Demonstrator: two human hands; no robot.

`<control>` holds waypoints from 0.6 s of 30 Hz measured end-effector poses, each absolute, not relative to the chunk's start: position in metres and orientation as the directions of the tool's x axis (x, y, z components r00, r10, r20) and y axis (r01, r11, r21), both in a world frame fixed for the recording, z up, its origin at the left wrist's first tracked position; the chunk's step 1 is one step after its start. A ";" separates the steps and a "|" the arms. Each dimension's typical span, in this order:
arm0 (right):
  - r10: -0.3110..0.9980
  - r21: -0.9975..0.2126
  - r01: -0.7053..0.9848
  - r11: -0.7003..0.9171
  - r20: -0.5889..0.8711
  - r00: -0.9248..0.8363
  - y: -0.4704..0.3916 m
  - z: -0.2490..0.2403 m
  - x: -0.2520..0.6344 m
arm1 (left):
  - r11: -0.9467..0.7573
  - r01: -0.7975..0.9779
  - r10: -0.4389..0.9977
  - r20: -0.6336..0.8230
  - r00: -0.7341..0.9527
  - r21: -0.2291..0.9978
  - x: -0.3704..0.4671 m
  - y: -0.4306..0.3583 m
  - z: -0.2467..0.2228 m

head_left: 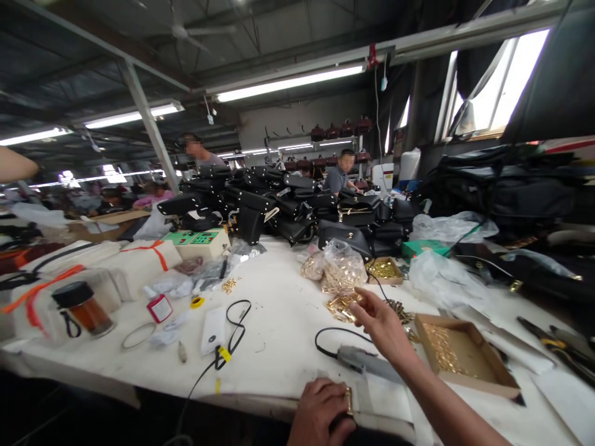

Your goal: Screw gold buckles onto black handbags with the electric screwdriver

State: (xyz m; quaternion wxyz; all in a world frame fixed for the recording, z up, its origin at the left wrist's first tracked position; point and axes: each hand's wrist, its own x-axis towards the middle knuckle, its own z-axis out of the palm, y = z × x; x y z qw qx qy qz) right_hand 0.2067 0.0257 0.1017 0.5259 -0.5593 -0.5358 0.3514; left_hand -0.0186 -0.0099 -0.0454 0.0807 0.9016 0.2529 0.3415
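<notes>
At the table's front edge, my left hand [320, 409] is closed around a small dark piece with a gold metal fitting [349, 401] showing beside the fingers. My right hand [383, 325] is over a pile of gold metal parts [341, 308], its thumb and fingertips pinched close together; what is between them is too small to make out. Below that hand lies a grey handheld tool [360, 359] with a black cord. Behind the pile sits a clear plastic bag of gold parts [343, 267].
Right of my forearm is a cardboard tray [483, 365] of small gold pieces. Black bags [288, 204] are heaped at the back. On the left are a white power bank [213, 331], red bottle [159, 306] and brown jar [86, 310]. A person [338, 179] is beyond the heap.
</notes>
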 end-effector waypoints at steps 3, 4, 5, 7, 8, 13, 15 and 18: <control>0.989 -0.936 0.325 0.137 0.146 0.005 0.009 0.088 0.198 | -0.838 0.412 0.546 0.561 0.623 0.358 -0.016 -0.013 -0.049; 0.990 -0.928 0.346 0.141 0.133 -0.046 0.000 0.077 0.194 | -0.823 0.421 0.568 0.553 0.610 0.381 -0.015 -0.015 -0.050; 0.990 -0.922 0.360 0.141 0.120 -0.080 -0.011 0.063 0.190 | -0.807 0.430 0.591 0.543 0.597 0.406 -0.013 -0.018 -0.052; 0.988 -0.914 0.381 0.143 0.109 -0.111 -0.031 0.032 0.188 | -0.772 0.451 0.636 0.515 0.575 0.448 -0.010 -0.023 -0.053; 0.988 -0.907 0.396 0.144 0.107 -0.115 -0.041 0.015 0.190 | -0.757 0.464 0.653 0.497 0.572 0.460 -0.008 -0.025 -0.053; 0.963 -0.810 0.531 0.250 0.264 -0.050 -0.076 -0.044 0.217 | -0.706 0.524 0.707 0.445 0.549 0.476 -0.004 -0.031 -0.046; 0.933 -0.752 0.583 0.309 0.360 -0.030 -0.085 -0.049 0.225 | -0.703 0.517 0.711 0.463 0.529 0.488 -0.004 -0.031 -0.043; 0.890 -0.686 0.614 0.389 0.451 -0.060 -0.099 -0.051 0.235 | -0.710 0.493 0.703 0.479 0.525 0.502 -0.004 -0.031 -0.042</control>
